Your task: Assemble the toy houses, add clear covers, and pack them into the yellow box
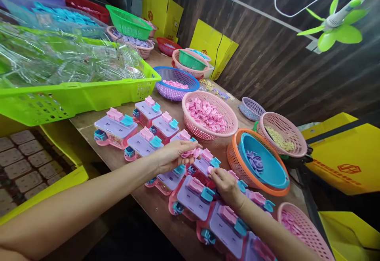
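Note:
Several pink and purple plastic toy units [115, 128] with teal parts lie in rows on a wooden table [166, 213]. My left hand [175, 153] hovers over the middle of the row, fingers curled round several small pink plastic pieces [192, 153]. My right hand [225, 184] rests on a toy unit [204, 166] just below, pinching one small pink piece [210, 169] at its fingertips. A pink basket [228, 120] full of the same pink pieces stands right behind the hands.
An orange basket [237, 162] holding a blue bowl [267, 166] of purple parts sits to the right. More baskets line the table's far side. A large green crate [74, 97] of clear plastic stands at left. Yellow boxes [341, 162] sit by the right edge.

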{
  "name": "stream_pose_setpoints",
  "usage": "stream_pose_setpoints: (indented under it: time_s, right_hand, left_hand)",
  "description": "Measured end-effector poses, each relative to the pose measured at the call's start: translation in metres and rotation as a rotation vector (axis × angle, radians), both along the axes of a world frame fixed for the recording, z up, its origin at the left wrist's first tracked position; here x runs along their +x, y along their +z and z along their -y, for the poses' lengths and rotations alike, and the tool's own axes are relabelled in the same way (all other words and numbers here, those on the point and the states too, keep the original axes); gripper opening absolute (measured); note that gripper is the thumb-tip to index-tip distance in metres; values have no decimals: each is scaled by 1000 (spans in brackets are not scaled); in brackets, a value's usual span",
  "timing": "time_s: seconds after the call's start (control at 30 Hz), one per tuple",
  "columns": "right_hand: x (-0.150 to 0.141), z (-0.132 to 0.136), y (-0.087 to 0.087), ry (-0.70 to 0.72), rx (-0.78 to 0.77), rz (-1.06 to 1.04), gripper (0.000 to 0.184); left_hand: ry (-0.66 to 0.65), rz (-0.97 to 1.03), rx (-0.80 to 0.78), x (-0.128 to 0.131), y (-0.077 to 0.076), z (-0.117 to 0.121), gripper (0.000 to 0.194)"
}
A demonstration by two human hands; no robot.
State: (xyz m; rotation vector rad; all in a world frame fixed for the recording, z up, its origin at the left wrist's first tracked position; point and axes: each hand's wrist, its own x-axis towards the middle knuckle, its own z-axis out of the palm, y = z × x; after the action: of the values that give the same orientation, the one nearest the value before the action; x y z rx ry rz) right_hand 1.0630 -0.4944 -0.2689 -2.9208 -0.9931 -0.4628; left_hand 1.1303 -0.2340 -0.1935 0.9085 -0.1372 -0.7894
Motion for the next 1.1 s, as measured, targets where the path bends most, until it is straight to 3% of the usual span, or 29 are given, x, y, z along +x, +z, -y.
stream_pose_setpoints:
  time_s: [0.1,0.17,0.27,0.4,0.6,0.67,0.73,0.8,0.87,0.97,1.1]
  right_hand:
    - [-1,2,12,20,-2,-97,28]
    - [0,-3,27,-11,84,-193,27]
    - [6,-25,56,-162,459,-337,26]
    - [18,-66,83,-341,987,-663,41]
    - [35,-109,81,-293,1390,-939,38]
    - [41,-116,80,-246,1458,-988,34]
    - [49,-119,79,-236,1414,-960,33]
    - [57,-118,75,-247,1256,-795,32]
    - [64,-114,65,-221,1014,-563,29]
    - [69,-110,38,-102,637,-334,23]
    - [72,-108,10,-21,308,-149,25]
  left_hand:
    - [-12,-7,-6,2,0,7,24]
    - [-21,-17,-20,2,-1,13,22]
    - [-28,-5,-32,-1,-4,24,24]
    - [39,122,21,-4,-10,35,29]
    - [163,447,345,1,-13,18,36]
    - [269,614,495,6,-13,7,36]
    - [396,801,634,14,-10,-4,33]
    - [470,868,691,24,-5,-16,29]
    - [432,736,628,35,1,-28,32]
    - [293,366,437,49,8,-48,40]
    - [184,73,206,57,10,-73,24]
